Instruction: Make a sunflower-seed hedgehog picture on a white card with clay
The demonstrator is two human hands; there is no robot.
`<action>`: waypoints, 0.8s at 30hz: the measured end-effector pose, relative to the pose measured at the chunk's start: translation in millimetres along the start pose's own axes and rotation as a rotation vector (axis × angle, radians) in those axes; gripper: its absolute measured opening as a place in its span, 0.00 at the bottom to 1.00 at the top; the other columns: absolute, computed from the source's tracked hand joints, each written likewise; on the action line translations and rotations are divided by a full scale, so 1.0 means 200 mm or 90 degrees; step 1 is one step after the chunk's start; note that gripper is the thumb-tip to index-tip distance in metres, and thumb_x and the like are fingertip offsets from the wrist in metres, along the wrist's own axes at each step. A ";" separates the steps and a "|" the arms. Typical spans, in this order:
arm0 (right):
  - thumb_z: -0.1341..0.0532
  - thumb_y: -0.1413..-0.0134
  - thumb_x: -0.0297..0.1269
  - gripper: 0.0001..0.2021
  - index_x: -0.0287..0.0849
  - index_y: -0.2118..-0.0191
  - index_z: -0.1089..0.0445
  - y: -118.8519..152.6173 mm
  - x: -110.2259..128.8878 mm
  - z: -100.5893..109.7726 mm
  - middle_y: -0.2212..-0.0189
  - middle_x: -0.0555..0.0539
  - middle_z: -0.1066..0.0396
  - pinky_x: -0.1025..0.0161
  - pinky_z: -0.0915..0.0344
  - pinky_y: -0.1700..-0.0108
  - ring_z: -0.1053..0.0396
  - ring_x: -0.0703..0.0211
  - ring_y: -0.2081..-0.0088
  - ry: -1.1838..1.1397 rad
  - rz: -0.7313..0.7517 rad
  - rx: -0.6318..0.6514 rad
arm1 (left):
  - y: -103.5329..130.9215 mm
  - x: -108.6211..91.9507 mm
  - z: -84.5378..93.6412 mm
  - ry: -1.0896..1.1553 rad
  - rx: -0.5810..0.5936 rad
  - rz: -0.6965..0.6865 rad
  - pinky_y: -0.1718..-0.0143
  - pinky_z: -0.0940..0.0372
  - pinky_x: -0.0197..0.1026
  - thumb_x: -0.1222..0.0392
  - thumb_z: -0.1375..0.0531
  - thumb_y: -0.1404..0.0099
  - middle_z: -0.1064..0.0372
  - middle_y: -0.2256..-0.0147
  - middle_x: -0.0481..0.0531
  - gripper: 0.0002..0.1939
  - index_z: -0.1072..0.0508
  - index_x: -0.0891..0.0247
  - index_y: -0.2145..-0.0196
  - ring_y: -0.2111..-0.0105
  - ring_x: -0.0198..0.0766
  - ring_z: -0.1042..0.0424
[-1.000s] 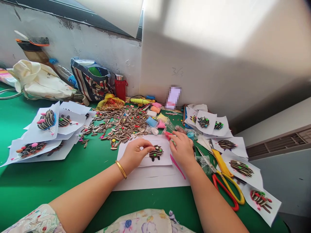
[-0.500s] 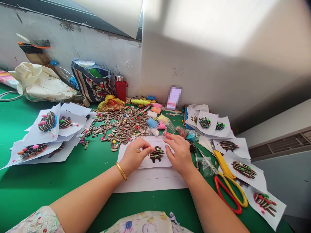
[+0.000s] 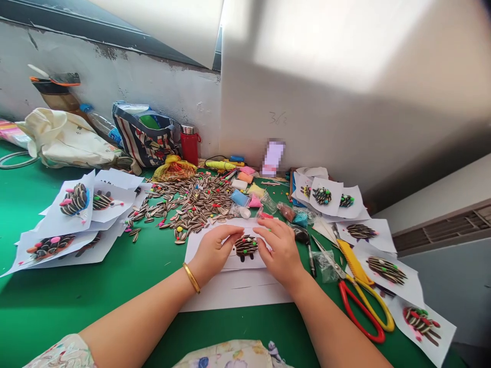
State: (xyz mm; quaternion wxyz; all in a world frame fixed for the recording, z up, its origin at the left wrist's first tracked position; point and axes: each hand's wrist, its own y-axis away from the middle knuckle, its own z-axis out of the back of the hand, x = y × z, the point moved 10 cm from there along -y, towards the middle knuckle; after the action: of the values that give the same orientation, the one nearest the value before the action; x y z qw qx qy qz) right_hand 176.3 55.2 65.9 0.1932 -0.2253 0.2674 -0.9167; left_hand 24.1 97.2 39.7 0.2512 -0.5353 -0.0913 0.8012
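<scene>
A small hedgehog figure (image 3: 246,247) of striped sunflower seeds, with dark feet and green, red and pale dots, lies on a white paper card (image 3: 233,263). At its left edge is my left hand (image 3: 215,249), thumb and fingers slightly parted. My right hand (image 3: 279,249) curves along its right side, fingers apart and thumb close to the seeds. Neither hand shows anything held between its fingers. Under the card lies a larger white sheet (image 3: 238,294).
Loose sunflower seeds (image 3: 199,202) spread behind my hands, beside packets of coloured clay (image 3: 240,198). Scissors (image 3: 364,301), a yellow cutter (image 3: 351,258) and a black pen (image 3: 310,258) lie right. Finished seed cards (image 3: 74,202) pile up left; others (image 3: 393,271) line the right edge.
My left thumb and fingers have loosened from a pinch and drawn back from the hedgehog's top. My right hand has come in closer to its right side. Red dots now show on top.
</scene>
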 end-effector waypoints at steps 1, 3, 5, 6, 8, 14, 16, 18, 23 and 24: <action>0.44 0.39 0.30 0.13 0.48 0.52 0.28 0.00 0.00 0.00 0.47 0.45 0.29 0.47 0.40 0.42 0.35 0.49 0.44 -0.003 0.002 0.000 | 0.00 0.01 0.00 0.004 -0.004 0.012 0.56 0.30 0.43 0.60 0.42 0.31 0.22 0.60 0.51 0.09 0.23 0.58 0.56 0.60 0.39 0.24; 0.43 0.39 0.30 0.13 0.48 0.52 0.28 0.00 0.01 0.00 0.47 0.45 0.29 0.47 0.40 0.43 0.35 0.49 0.44 -0.008 0.004 -0.002 | 0.00 0.03 0.01 0.011 -0.013 0.037 0.58 0.29 0.42 0.58 0.40 0.33 0.22 0.61 0.51 0.08 0.24 0.59 0.57 0.62 0.39 0.24; 0.43 0.39 0.30 0.13 0.48 0.52 0.28 0.00 0.03 0.01 0.48 0.45 0.28 0.48 0.39 0.43 0.34 0.49 0.45 -0.014 0.009 -0.005 | 0.01 0.02 0.01 0.012 -0.014 0.039 0.60 0.30 0.41 0.57 0.37 0.35 0.22 0.64 0.50 0.06 0.24 0.59 0.61 0.64 0.39 0.24; 0.43 0.39 0.30 0.13 0.48 0.51 0.28 0.00 0.03 0.01 0.48 0.45 0.28 0.48 0.39 0.44 0.34 0.49 0.45 -0.017 0.012 -0.007 | 0.01 0.01 0.00 0.011 -0.011 0.030 0.59 0.30 0.41 0.58 0.37 0.36 0.23 0.65 0.49 0.05 0.24 0.59 0.62 0.64 0.39 0.25; 0.43 0.40 0.30 0.13 0.47 0.51 0.28 0.00 0.05 0.01 0.48 0.45 0.28 0.48 0.39 0.44 0.34 0.49 0.45 -0.023 0.020 -0.011 | 0.01 -0.01 0.00 0.009 -0.003 0.007 0.59 0.31 0.41 0.59 0.37 0.35 0.24 0.65 0.49 0.03 0.24 0.60 0.64 0.63 0.38 0.26; 0.43 0.40 0.29 0.14 0.47 0.50 0.28 0.01 0.06 0.02 0.48 0.45 0.28 0.48 0.39 0.43 0.34 0.49 0.45 -0.036 0.029 -0.019 | 0.00 -0.02 0.00 -0.004 0.012 0.016 0.64 0.34 0.39 0.56 0.40 0.33 0.29 0.70 0.48 0.08 0.29 0.61 0.68 0.68 0.36 0.31; 0.43 0.40 0.29 0.14 0.47 0.50 0.28 0.01 0.07 0.02 0.48 0.45 0.28 0.47 0.39 0.43 0.34 0.49 0.45 -0.038 0.030 -0.023 | 0.00 -0.01 -0.01 -0.001 0.016 0.024 0.64 0.35 0.39 0.57 0.39 0.34 0.30 0.70 0.48 0.08 0.30 0.61 0.69 0.68 0.36 0.32; 0.43 0.40 0.29 0.14 0.48 0.50 0.28 0.01 0.07 0.02 0.48 0.45 0.28 0.47 0.39 0.43 0.34 0.49 0.45 -0.040 0.031 -0.026 | 0.00 0.00 -0.02 0.005 0.019 0.021 0.62 0.35 0.39 0.58 0.38 0.35 0.29 0.68 0.48 0.06 0.29 0.61 0.68 0.67 0.37 0.31; 0.43 0.40 0.28 0.15 0.47 0.50 0.28 0.01 0.07 0.02 0.48 0.45 0.28 0.47 0.39 0.43 0.34 0.49 0.45 -0.043 0.031 -0.026 | 0.01 0.01 -0.04 0.011 0.033 0.004 0.55 0.35 0.41 0.60 0.43 0.31 0.26 0.61 0.51 0.06 0.27 0.60 0.59 0.60 0.38 0.29; 0.43 0.40 0.29 0.14 0.47 0.50 0.28 0.01 0.07 0.02 0.48 0.45 0.28 0.47 0.39 0.43 0.34 0.49 0.45 -0.043 0.030 -0.026 | 0.01 0.01 -0.04 0.009 0.036 0.005 0.55 0.35 0.41 0.60 0.44 0.31 0.26 0.61 0.51 0.07 0.27 0.60 0.59 0.59 0.38 0.29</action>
State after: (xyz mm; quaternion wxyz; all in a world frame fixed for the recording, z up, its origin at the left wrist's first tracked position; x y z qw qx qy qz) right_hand 167.4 45.1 73.2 0.2192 -0.2539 0.2845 -0.8981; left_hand 30.6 96.0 33.6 0.2636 -0.5342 -0.0643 0.8006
